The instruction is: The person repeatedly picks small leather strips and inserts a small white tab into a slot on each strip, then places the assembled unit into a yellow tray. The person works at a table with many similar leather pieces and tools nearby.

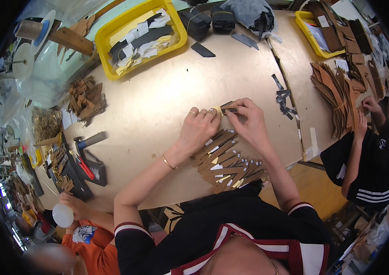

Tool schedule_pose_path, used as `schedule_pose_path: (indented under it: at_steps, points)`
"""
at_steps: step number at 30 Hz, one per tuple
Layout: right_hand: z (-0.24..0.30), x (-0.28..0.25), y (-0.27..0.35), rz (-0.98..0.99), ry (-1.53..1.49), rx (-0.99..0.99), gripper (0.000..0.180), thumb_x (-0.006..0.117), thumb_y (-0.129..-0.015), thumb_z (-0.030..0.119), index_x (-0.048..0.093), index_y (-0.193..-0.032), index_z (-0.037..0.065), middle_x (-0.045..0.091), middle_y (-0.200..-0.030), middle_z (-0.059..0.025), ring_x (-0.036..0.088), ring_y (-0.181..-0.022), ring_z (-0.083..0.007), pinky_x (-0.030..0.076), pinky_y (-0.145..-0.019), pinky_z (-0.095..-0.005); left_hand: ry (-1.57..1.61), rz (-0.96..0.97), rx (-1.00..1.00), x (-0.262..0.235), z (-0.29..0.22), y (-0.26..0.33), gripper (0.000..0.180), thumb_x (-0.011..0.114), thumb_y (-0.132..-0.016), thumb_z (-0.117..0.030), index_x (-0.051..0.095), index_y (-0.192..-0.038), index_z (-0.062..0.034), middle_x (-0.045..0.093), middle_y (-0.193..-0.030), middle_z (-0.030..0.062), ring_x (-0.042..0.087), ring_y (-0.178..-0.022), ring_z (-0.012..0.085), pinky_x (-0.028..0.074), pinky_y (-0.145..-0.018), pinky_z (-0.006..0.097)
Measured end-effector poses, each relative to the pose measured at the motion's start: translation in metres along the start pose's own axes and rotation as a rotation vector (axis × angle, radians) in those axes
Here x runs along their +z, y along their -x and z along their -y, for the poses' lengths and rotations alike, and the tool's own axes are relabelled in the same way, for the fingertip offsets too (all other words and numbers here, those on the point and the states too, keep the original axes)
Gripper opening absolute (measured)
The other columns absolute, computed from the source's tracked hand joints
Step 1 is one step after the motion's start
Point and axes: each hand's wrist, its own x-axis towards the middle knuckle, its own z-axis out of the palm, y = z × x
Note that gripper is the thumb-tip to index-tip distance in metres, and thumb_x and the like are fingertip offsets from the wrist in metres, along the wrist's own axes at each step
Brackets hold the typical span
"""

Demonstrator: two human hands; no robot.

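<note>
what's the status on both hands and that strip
Left hand and right hand together pinching a small dark strip. Brown strip pile right beneath the wrists. Nothing blocking.

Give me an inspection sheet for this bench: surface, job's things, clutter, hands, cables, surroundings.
Surface: tan table, worn, shared.
Job's things: small dark strip pinched by both hands; brown strips piled below the hands.
Clutter: yellow tray of dark and white pieces, leather scraps, hammer, dark strips.
Hands: left hand and right hand meet on the strip.
Cables: nothing seen.
Surroundings: a person at right sorts a brown stack; another sits lower left.
</note>
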Motion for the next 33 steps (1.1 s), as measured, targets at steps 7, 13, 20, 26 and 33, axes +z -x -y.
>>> schedule_pose_path:
  at_steps: [7,13,20,26,33]
  points:
    - [0.001,-0.006,0.010,0.173,0.105,-0.114,0.033,0.063,-0.081,-0.003,0.071,-0.113,0.004,0.059,-0.113,-0.0116,0.056,-0.111,-0.0292,0.047,-0.094,-0.0369,0.140,-0.056,-0.003,0.002,0.010,0.001,0.018,0.064,-0.083,-0.012,0.065,-0.100,-0.0092,0.067,-0.100,0.0027,0.065,-0.083,0.0173,0.046,-0.079,0.034]
    - [0.014,0.007,0.015,0.180,0.604,-0.281,0.030,0.061,-0.082,0.004,0.073,-0.109,0.007,0.055,-0.116,-0.0111,0.049,-0.117,-0.0291,0.039,-0.104,-0.0420,0.499,-0.112,-0.201,-0.008,0.009,0.002,0.029,0.081,-0.073,-0.016,0.061,-0.094,-0.0110,0.066,-0.105,0.0030,0.063,-0.082,0.0202,0.045,-0.081,0.036]
    - [0.015,-0.002,-0.006,0.188,0.700,-0.348,0.028,0.063,-0.086,0.013,0.069,-0.113,0.010,0.057,-0.116,-0.0119,0.051,-0.117,-0.0269,0.037,-0.104,-0.0439,0.604,-0.196,-0.443,-0.036,0.004,0.027,0.017,0.070,-0.081,-0.006,0.065,-0.096,-0.0109,0.063,-0.115,0.0065,0.063,-0.090,0.0232,0.044,-0.086,0.038]
    - [-0.001,-0.018,-0.014,0.170,0.403,-0.045,0.035,0.075,-0.083,0.018,0.066,-0.117,0.009,0.062,-0.109,-0.0074,0.058,-0.106,-0.0256,0.041,-0.096,-0.0419,0.590,-0.282,-0.692,-0.045,-0.005,0.068,0.011,0.067,-0.087,-0.005,0.068,-0.098,-0.0066,0.063,-0.115,0.0065,0.065,-0.086,0.0200,0.043,-0.089,0.037]
    - [0.007,-0.027,-0.024,0.318,0.084,0.272,0.026,0.076,-0.084,0.015,0.072,-0.106,0.003,0.065,-0.076,-0.0020,0.054,-0.072,-0.0103,0.045,-0.073,-0.0255,0.547,-0.329,-0.713,-0.059,-0.005,0.082,0.015,0.069,-0.088,-0.006,0.069,-0.103,-0.0065,0.065,-0.115,0.0063,0.063,-0.089,0.0197,0.042,-0.089,0.035]
